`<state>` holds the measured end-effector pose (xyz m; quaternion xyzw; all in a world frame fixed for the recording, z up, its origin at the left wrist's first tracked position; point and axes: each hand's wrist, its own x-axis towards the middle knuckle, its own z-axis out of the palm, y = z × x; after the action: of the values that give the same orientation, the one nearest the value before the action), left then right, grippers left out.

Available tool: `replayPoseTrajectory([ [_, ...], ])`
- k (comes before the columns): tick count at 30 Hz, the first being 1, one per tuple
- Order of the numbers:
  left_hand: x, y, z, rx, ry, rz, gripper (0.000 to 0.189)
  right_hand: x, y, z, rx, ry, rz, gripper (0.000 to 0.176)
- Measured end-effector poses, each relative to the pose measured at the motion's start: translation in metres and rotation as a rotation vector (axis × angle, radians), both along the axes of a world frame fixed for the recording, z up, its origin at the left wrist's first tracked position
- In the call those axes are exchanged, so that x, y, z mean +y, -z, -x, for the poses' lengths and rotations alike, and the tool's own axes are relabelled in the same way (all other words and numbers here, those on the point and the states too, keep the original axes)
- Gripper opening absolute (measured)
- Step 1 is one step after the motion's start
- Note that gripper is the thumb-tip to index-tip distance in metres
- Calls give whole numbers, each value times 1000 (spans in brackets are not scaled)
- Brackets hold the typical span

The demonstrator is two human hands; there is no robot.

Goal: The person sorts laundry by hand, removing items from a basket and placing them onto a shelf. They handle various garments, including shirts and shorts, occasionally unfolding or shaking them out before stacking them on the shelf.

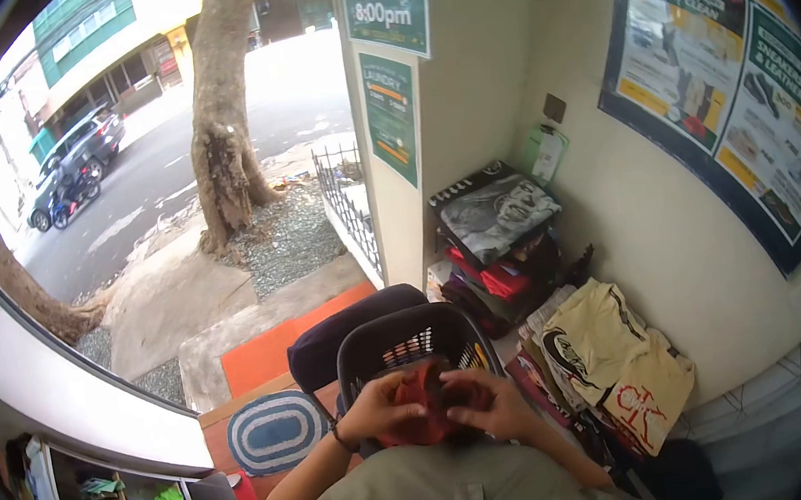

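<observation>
A dark red cloth [420, 423] is bunched between my two hands, close to my lap. My left hand [384, 408] has its fingers closed on the cloth's left side, with a dark band on the wrist. On the right side of the cloth, my right hand [490, 403] grips it with bent fingers. Just beyond the hands stands a black plastic basket [399, 327] with slotted walls; the hands and cloth hide much of its inside. Something yellow shows at its right inner wall.
Folded clothes [604, 345] are stacked right of the basket, with another pile [498, 214] behind. A dark padded item [350, 330] lies left of the basket. An oval rug [276, 432] and an open drawer unit [118, 499] are at left. Beyond the doorway are a tree [221, 103] and street.
</observation>
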<state>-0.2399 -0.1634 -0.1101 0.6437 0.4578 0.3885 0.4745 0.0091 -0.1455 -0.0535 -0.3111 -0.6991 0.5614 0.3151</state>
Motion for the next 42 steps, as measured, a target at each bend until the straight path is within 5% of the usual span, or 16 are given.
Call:
replayPoseTrajectory([
  [1, 1, -6, -4, 171, -102, -101, 59, -4, -2, -2, -101, 110, -10, 59],
  [3, 5, -23, -11, 505, -306, -416, 47, -2, 9, -2, 171, 218, -17, 52],
  [9, 17, -58, -13, 225, -214, -542, 33, 17, -7, -10, 208, 379, -255, 53],
  [11, 16, -57, -12, 80, -315, -585, 28, 15, -19, -12, 276, 207, -120, 61],
  [15, 20, -20, -28, -389, -151, -391, 58, 9, -37, -21, 270, -101, 18, 67],
  [17, 19, -24, -40, -530, 159, -122, 98, 7, -43, -29, 248, -221, 176, 68],
  [21, 25, -14, -36, -591, 429, 249, 79, 27, -40, -52, 389, -186, 106, 79],
  [23, 28, -62, -57, -662, 303, 186, 47, 35, -55, -58, 492, -81, 217, 79],
  [25, 43, -83, -72, -632, 76, 189, 40, 53, -40, -69, 496, -14, 267, 78],
  [26, 62, -76, -78, -487, -8, 118, 36, 62, -37, -81, 31, 23, 191, 68],
  [29, 107, -85, -92, -55, -197, -201, 30, 98, -39, -102, -208, 265, 24, 49],
  [31, 114, -133, -109, 51, -224, -398, 29, 112, -84, -121, -310, 551, -247, 44],
  [33, 103, -179, -134, -79, -240, -630, 29, 104, -132, -132, 210, 573, -434, 40],
  [36, 100, -197, -162, -261, -51, -828, 34, 78, -187, -161, 350, 521, -850, 32],
  [39, 89, -189, -187, -65, 86, -1148, 40, 32, -194, -196, 69, 621, -885, 27],
  [42, 86, -144, -211, 12, 365, -1106, 42, 5, -152, -236, -245, 619, -842, 19],
])
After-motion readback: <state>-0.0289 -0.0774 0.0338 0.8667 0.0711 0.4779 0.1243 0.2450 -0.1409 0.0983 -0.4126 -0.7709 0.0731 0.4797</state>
